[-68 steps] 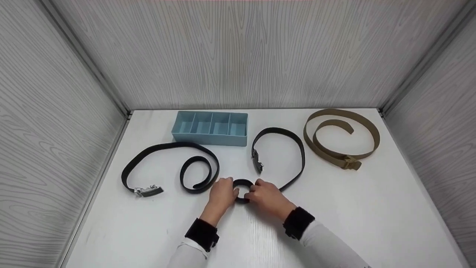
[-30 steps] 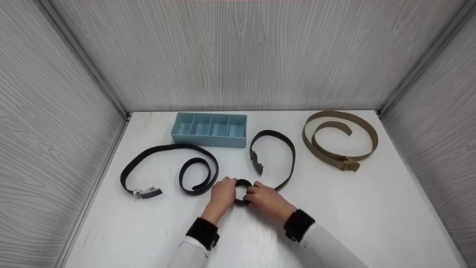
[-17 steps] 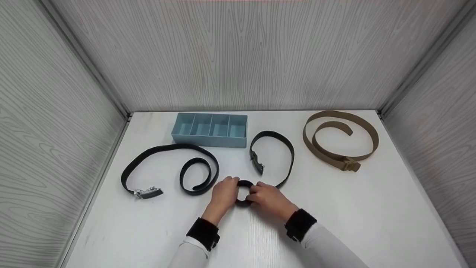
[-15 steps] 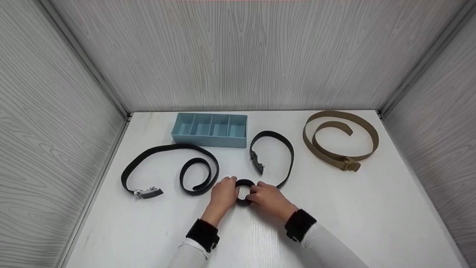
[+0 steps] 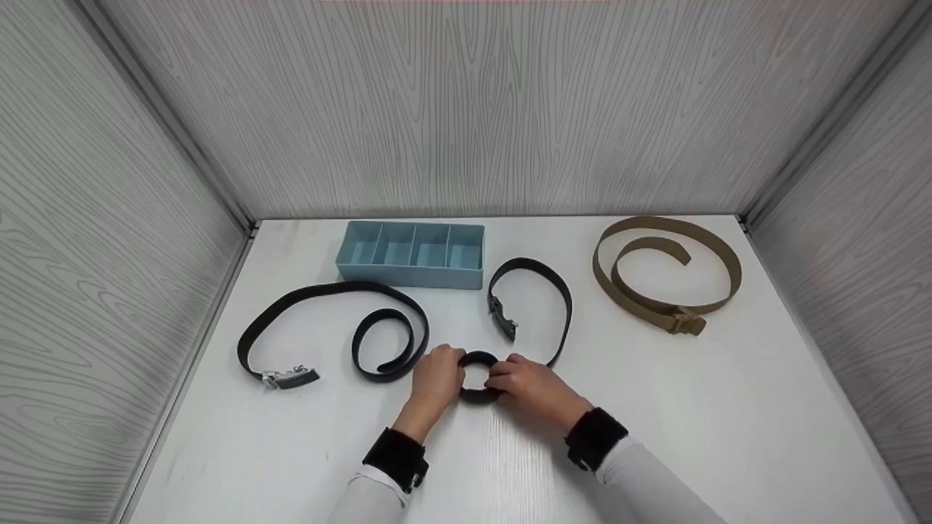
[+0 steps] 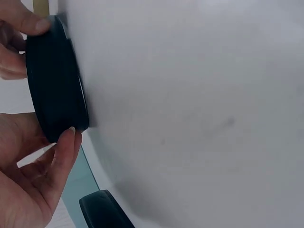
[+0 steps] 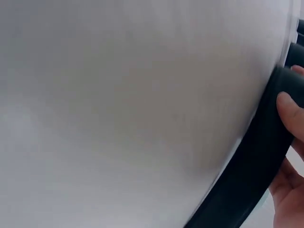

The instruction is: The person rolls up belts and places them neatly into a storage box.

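Near the middle front of the white table, a black belt [image 5: 478, 397] stands on its edge, its tail end wound into a small ring. My left hand [image 5: 437, 378] pinches the ring's left side; in the left wrist view, thumb and fingers of the left hand [image 6: 35, 175] meet at the rim of the belt [image 6: 57, 85]. My right hand [image 5: 535, 389] grips the ring's right side, where the loose strap runs out behind it. In the right wrist view, the thumb of the right hand [image 7: 290, 116] lies on the belt [image 7: 242, 175]. The belt's buckle [image 5: 502, 319] lies beyond the hands.
A second black belt [image 5: 320, 287] with a silver buckle [image 5: 290, 377] lies loosely curled at left. A tan belt [image 5: 659, 318] forms a wide spiral at the back right. Behind the hands is a blue box [image 5: 409, 276] with several compartments. Grey wood-patterned walls [image 5: 466, 109] enclose the table.
The loose loop of the black belt has narrowed, its right side shifting left toward the coil. Both hands keep hold of the ring; the right hand has moved slightly right.
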Demonstrator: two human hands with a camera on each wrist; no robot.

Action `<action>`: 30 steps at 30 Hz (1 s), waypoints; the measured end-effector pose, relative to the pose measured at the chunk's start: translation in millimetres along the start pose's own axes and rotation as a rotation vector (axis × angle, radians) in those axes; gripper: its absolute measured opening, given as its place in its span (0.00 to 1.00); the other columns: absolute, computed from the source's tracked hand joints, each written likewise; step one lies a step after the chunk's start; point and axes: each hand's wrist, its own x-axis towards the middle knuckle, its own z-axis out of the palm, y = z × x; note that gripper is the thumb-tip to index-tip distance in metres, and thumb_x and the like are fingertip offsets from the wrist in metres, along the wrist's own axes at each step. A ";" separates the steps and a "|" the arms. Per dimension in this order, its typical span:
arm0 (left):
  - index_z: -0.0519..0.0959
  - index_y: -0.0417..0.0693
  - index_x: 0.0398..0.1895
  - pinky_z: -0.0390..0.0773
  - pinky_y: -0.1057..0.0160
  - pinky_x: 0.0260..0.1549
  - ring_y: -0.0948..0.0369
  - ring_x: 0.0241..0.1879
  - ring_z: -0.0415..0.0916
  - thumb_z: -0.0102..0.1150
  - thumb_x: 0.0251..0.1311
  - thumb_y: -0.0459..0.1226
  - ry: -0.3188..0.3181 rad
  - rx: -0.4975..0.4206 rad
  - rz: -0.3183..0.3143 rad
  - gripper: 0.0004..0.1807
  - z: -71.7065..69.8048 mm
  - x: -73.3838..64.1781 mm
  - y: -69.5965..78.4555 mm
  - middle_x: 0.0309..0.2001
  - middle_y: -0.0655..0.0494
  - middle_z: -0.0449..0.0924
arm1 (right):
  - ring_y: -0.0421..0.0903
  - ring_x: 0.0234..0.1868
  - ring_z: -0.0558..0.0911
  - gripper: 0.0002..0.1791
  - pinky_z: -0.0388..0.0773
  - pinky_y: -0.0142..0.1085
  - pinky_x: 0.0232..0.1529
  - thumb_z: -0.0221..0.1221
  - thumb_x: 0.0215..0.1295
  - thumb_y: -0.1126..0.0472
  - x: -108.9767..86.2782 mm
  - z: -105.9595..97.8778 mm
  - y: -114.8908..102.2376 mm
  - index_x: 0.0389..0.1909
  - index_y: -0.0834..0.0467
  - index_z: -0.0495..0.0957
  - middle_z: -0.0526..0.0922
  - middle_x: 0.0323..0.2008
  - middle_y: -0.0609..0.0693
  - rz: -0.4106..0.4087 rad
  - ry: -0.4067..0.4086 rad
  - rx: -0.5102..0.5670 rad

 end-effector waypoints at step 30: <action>0.81 0.46 0.26 0.74 0.50 0.23 0.46 0.26 0.78 0.62 0.54 0.30 -0.050 -0.006 0.008 0.03 0.2 4.5 3.0 0.24 0.51 0.76 | 0.47 0.38 0.77 0.08 0.75 0.36 0.40 0.71 0.51 0.64 0.0 -5.9 1.3 0.34 0.52 0.86 0.81 0.36 0.46 -0.038 -0.004 -0.013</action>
